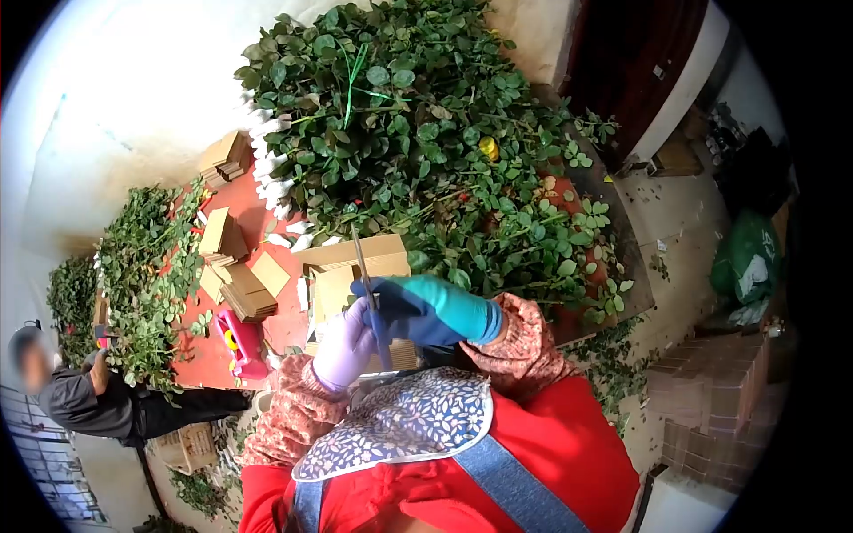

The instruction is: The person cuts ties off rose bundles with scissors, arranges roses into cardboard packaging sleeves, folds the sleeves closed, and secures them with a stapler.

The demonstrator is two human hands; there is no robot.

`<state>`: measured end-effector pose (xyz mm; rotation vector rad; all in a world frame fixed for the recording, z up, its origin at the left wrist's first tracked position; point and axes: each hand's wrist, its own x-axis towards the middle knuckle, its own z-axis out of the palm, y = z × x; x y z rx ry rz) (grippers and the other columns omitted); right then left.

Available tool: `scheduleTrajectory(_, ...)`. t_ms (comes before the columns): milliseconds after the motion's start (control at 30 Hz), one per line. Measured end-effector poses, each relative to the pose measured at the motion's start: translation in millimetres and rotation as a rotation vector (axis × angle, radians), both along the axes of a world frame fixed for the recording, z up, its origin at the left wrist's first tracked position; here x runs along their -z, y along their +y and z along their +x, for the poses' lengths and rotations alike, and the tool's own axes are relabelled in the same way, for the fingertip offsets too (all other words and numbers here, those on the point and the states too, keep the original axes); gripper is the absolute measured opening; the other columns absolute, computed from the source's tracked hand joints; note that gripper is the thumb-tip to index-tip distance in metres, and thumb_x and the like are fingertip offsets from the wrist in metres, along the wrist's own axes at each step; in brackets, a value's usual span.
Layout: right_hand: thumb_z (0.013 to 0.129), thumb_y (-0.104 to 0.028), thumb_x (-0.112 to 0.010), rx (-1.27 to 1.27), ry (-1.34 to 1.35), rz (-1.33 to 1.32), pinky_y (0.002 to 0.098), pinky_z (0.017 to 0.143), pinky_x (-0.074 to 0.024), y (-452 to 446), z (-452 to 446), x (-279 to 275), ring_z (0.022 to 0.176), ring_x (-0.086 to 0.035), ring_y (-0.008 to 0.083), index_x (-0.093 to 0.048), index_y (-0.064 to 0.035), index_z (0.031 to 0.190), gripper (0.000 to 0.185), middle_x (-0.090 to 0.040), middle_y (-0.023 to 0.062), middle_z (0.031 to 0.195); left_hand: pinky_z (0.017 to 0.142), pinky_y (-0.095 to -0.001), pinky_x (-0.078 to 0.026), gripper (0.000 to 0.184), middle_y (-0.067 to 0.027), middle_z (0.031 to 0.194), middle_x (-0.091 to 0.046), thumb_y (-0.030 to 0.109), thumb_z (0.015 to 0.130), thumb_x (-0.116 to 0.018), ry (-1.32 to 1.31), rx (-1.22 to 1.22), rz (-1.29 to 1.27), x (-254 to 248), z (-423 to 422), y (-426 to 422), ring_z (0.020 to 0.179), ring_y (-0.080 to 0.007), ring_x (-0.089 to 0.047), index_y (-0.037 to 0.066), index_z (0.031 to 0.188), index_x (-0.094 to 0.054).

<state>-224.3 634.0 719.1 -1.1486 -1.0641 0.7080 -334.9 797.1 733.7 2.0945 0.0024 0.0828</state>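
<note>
My left hand [345,346], in a lilac glove, is closed on a thin, long flat strip [362,253] that looks seen edge-on, brownish at its upper end. My right hand [426,306], in a teal and dark blue glove, is closed on the same strip from the other side. The two hands meet in front of my chest. Just beyond and below them lies an open cardboard carton [382,256] with raised flaps. The strip's exact kind cannot be made out.
Leafy rose stems [391,133], with white-wrapped ends at the left, cover much of the red table [200,355]. Stacked cardboard pieces [244,289] and a pink tape dispenser [247,348] lie left. A co-worker [89,400] stands far left; brown cartons [706,382] are at right.
</note>
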Motion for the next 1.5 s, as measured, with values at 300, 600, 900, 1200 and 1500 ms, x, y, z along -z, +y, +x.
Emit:
scheduleTrajectory(300, 0.091, 0.0, -0.061, 0.143, -0.115, 0.029, 0.0288, 0.081, -0.0529, -1, 25, -2, 0.097, -0.059, 0.0148, -0.034, -0.0094, 0.147, 0.063, -0.058, 0.0095, 0.116, 0.063, -0.0432, -0.052, 0.033, -0.0185, 0.075, -0.066, -0.002, 0.08, -0.049, 0.0, 0.048, 0.325, -14, 62, 21, 0.068, -0.0363, -0.066, 0.0, 0.112, -0.057)
scheduleTrajectory(600, 0.092, -0.042, -0.062, -0.092, 0.961, 0.195, 0.0379, 0.087, -0.0557, 16, 86, 24, 0.104, -0.065, 0.0239, -0.037, -0.0032, 0.144, 0.069, -0.064, 0.0122, 0.112, 0.065, -0.0258, -0.056, 0.027, -0.0076, 0.088, -0.069, 0.013, 0.098, -0.049, 0.633, 0.266, -0.072, -34, 132, 58, 0.07, -0.0128, -0.067, 0.002, 0.12, -0.06)
scheduleTrajectory(900, 0.086, -0.017, -0.069, 0.231, 0.326, -0.342, 0.0272, 0.065, -0.0513, 26, 188, 22, 0.073, -0.059, 0.0145, -0.041, -0.0073, 0.134, 0.057, -0.06, 0.0075, 0.093, 0.061, -0.0226, -0.05, 0.031, -0.0077, 0.107, -0.069, 0.013, 0.096, -0.051, 0.21, 0.005, -0.129, -56, 282, 147, 0.066, -0.0082, -0.061, 0.005, 0.125, -0.06)
scheduleTrajectory(1200, 0.08, -0.038, -0.069, 0.358, -0.482, -0.848, 0.0395, 0.069, -0.0511, 53, 281, 41, 0.079, -0.066, 0.0304, -0.053, -0.008, 0.121, 0.054, -0.068, 0.0175, 0.092, 0.052, -0.0222, -0.047, 0.048, -0.0086, 0.104, -0.064, 0.022, 0.093, -0.063, 0.167, -0.157, -0.193, -42, 405, 133, 0.069, -0.0106, -0.062, 0.002, 0.135, -0.049)
scheduleTrajectory(1500, 0.082, -0.044, -0.068, 0.404, -0.699, -1.045, 0.0454, 0.083, -0.0497, 89, 299, 31, 0.098, -0.064, 0.0406, -0.055, -0.0104, 0.124, 0.056, -0.067, 0.0212, 0.107, 0.049, -0.0218, -0.035, 0.026, 0.0037, 0.081, -0.052, 0.027, 0.099, -0.058, 0.379, -0.16, -0.198, -28, 441, 155, 0.058, -0.0064, -0.041, 0.007, 0.111, -0.067)
